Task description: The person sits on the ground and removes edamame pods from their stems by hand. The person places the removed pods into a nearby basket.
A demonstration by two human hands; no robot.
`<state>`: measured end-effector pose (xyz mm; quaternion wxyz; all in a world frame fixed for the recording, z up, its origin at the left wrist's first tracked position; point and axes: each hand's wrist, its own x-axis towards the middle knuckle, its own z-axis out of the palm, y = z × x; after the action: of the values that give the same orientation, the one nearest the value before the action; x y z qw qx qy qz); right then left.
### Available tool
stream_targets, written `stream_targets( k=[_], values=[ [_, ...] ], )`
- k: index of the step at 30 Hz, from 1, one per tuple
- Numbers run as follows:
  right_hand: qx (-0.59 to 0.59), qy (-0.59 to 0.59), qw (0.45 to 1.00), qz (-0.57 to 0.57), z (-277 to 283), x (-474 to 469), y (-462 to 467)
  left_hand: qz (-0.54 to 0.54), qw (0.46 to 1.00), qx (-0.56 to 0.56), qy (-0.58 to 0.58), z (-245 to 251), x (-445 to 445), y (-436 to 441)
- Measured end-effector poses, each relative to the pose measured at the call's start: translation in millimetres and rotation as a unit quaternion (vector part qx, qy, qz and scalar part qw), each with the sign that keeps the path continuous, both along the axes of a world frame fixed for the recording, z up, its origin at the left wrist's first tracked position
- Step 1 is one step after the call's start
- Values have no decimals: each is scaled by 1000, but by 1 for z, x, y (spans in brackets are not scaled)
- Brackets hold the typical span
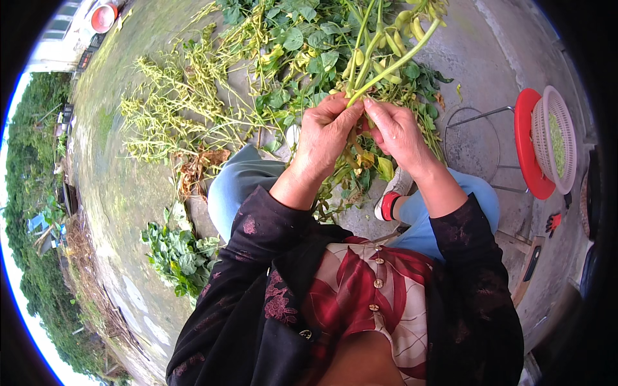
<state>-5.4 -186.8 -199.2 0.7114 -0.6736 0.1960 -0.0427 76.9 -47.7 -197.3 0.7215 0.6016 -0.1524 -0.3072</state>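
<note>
My left hand (pixel 329 128) is closed around the lower stems of a soybean plant (pixel 381 53) whose green pods spread upward, away from me. Right beside it, my right hand (pixel 393 130) has its thumb and fingertips pinched together near the same stems. What lies between those fingers is too small to tell. Below and beyond both hands, cut leafy plants (pixel 309 43) cover the concrete ground. A looser heap of yellow-green pod-bearing stalks (pixel 188 91) lies to the left.
On the right, a round stool with a red seat (pixel 525 144) and metal legs holds a plastic colander (pixel 569 144) with small green pieces in it. A red and black glove (pixel 553 224) lies on the ground near it. Green leaves (pixel 178 255) are piled at lower left.
</note>
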Motion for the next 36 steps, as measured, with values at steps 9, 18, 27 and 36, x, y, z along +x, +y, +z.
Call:
stream_targets(
  k=[9, 18, 27, 36],
  values=[
    [264, 59, 962, 34, 3, -3, -2, 30, 998, 0, 55, 2, -2, -2],
    [321, 26, 946, 33, -4, -1, 1, 34, 991, -46, 117, 0, 7, 3],
    [153, 13, 983, 105, 10, -6, -13, 23, 989, -28, 147, 17, 10, 8],
    [154, -3, 982, 107, 12, -4, -40, -10, 990, -59, 131, 14, 20, 15]
  ],
)
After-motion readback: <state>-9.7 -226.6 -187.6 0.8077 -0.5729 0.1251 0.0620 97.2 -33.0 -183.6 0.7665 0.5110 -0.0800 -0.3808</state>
